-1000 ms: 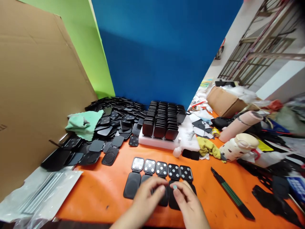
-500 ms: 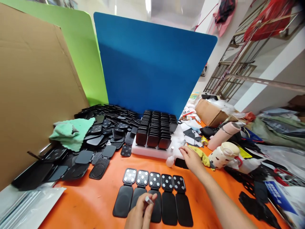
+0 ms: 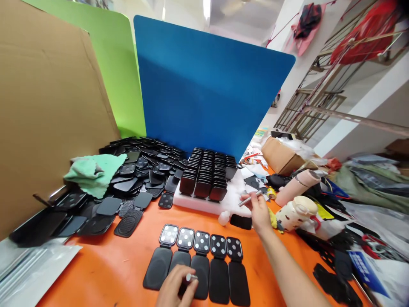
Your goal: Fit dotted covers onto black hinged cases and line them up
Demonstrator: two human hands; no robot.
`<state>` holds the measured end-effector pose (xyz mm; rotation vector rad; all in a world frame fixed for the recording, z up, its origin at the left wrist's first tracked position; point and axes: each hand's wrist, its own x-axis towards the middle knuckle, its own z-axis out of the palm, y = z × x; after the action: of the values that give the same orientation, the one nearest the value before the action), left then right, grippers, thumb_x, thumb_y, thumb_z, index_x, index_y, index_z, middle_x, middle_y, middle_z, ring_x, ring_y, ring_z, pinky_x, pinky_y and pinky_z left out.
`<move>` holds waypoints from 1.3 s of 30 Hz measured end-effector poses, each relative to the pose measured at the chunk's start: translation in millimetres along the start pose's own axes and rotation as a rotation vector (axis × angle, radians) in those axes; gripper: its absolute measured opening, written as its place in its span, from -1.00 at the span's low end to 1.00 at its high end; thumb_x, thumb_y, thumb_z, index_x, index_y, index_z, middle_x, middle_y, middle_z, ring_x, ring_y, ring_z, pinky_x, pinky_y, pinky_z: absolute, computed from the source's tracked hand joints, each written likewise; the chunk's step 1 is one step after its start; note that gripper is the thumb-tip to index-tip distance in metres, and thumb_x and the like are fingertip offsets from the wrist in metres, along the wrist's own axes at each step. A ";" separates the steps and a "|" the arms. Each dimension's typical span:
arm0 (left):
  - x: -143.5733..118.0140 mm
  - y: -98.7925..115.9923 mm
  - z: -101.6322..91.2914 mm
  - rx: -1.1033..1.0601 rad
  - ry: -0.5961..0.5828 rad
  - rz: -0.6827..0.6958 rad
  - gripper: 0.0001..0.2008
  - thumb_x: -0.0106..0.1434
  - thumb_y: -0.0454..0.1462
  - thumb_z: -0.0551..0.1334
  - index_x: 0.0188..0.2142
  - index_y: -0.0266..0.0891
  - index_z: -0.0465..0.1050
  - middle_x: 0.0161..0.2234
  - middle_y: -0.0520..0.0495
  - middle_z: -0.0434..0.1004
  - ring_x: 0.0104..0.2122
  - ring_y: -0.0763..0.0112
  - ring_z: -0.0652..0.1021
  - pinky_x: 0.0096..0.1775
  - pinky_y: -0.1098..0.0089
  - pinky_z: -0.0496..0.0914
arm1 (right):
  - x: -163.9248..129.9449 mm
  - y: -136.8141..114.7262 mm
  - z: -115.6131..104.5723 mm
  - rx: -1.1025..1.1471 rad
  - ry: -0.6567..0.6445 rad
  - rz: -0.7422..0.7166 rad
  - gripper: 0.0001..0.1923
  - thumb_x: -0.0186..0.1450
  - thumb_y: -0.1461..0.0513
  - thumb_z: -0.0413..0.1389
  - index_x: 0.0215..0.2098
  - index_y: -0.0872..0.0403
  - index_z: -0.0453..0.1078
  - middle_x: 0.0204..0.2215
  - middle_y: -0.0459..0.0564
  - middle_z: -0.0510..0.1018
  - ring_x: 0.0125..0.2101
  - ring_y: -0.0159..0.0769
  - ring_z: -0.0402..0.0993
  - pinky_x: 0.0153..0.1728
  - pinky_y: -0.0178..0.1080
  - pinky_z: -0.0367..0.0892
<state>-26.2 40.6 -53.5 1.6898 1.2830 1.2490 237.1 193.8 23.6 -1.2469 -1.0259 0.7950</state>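
My left hand (image 3: 177, 286) pinches a short silver cylinder (image 3: 191, 277) between thumb and fingers, low over the black hinged plates. Five of these hinged pieces lie in a row; their small upper plates (image 3: 202, 242) carry round silver discs, and their longer lower plates (image 3: 219, 281) are plain black. My left hand covers part of the second and third. Further back at the right, my right hand (image 3: 260, 215) holds a slim silver rod (image 3: 249, 198) above the right end of the white foam block (image 3: 180, 202). A black flat object (image 3: 241, 222) and a small white round bottle (image 3: 224, 218) lie beside it.
Stacked black plates (image 3: 204, 175) stand in rows on the foam. Left is a heap of black parts (image 3: 140, 164) with a green cloth (image 3: 96, 172). A pink bottle (image 3: 297, 187) and a cream bottle (image 3: 297, 214) stand right. A blue panel (image 3: 207, 94) rises behind.
My right hand has picked up the slim silver rod and raised it slightly, near the foam's right end. My left hand still holds the cylinder. The view has shifted a little.
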 end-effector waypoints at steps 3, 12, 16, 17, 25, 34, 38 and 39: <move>3.0 9.1 4.3 -0.144 0.039 -0.247 -0.80 0.11 -0.10 0.24 -0.41 -0.19 0.45 -0.46 -0.04 0.51 -0.42 0.30 0.51 -0.35 0.40 0.39 | -36.6 -8.3 -3.2 0.112 0.068 0.087 -0.59 0.20 -0.11 -0.01 -0.19 0.01 0.15 -0.46 -0.12 0.49 -0.47 -0.29 0.46 -0.44 -0.22 0.36; 29.6 71.6 24.6 -0.887 0.093 -0.722 -0.69 -0.08 -0.11 0.40 -0.51 -0.26 0.36 -0.56 0.09 0.39 -0.55 0.55 0.37 -0.45 0.53 0.25 | -136.5 -21.9 21.0 0.300 0.092 0.321 -0.66 0.17 -0.02 0.13 -0.29 0.04 0.25 -0.50 -0.14 0.46 -0.51 -0.39 0.36 -0.48 -0.35 0.30; 26.5 74.9 24.3 -0.911 0.104 -0.755 -0.68 -0.08 -0.12 0.40 -0.49 -0.27 0.35 -0.52 0.06 0.42 -0.53 0.56 0.38 -0.43 0.54 0.26 | -146.0 -25.4 25.0 0.335 0.030 0.363 -0.69 0.18 -0.01 0.12 -0.28 0.02 0.26 -0.53 -0.17 0.43 -0.50 -0.41 0.32 -0.51 -0.40 0.28; 25.6 74.0 23.8 -0.915 0.106 -0.754 -0.68 -0.08 -0.12 0.40 -0.49 -0.27 0.35 -0.52 0.05 0.42 -0.53 0.57 0.38 -0.43 0.54 0.26 | -148.2 -25.0 25.0 0.345 0.001 0.361 -0.71 0.21 -0.02 0.10 -0.29 0.00 0.26 -0.57 -0.19 0.39 -0.54 -0.43 0.29 -0.54 -0.41 0.25; 26.0 69.4 11.6 -0.892 0.111 -0.670 -0.69 -0.07 -0.13 0.40 -0.50 -0.28 0.36 -0.54 0.07 0.41 -0.52 0.55 0.37 -0.43 0.53 0.25 | -170.9 -22.5 11.2 -0.347 -0.471 0.166 -0.66 0.28 0.02 0.00 -0.16 0.03 0.44 -0.27 0.02 0.53 -0.17 -0.20 0.42 -0.20 -0.29 0.32; 36.0 73.7 -0.9 -0.660 -0.075 -0.510 -0.66 -0.02 -0.10 0.34 -0.56 -0.25 0.25 -0.63 0.11 0.33 -0.60 0.54 0.30 -0.51 0.50 0.17 | -166.1 -56.5 9.1 -0.669 -0.809 -0.029 -0.68 0.36 0.10 -0.13 -0.06 -0.07 0.37 -0.18 -0.04 0.52 -0.23 -0.27 0.44 -0.23 -0.29 0.33; 29.8 62.3 -2.7 -0.581 -0.140 -0.492 -0.72 -0.02 -0.14 0.35 -0.51 -0.27 0.33 -0.57 0.06 0.38 -0.55 0.50 0.36 -0.48 0.49 0.20 | -164.3 -59.5 16.4 -0.580 -0.926 0.036 -0.70 0.35 0.12 -0.10 -0.03 -0.09 0.36 -0.19 -0.06 0.52 -0.24 -0.27 0.44 -0.21 -0.28 0.33; 27.4 60.0 -3.5 -0.589 -0.144 -0.498 -0.73 -0.02 -0.14 0.36 -0.50 -0.28 0.35 -0.57 0.05 0.38 -0.54 0.49 0.37 -0.47 0.48 0.21 | -166.1 -57.8 19.2 -0.550 -0.922 0.061 -0.70 0.34 0.11 -0.09 -0.06 -0.08 0.38 -0.20 -0.05 0.53 -0.24 -0.26 0.44 -0.21 -0.27 0.32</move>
<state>-8.9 48.9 9.7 0.9487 1.0260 1.0399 156.0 39.0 50.8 -1.3801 -2.0604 1.2302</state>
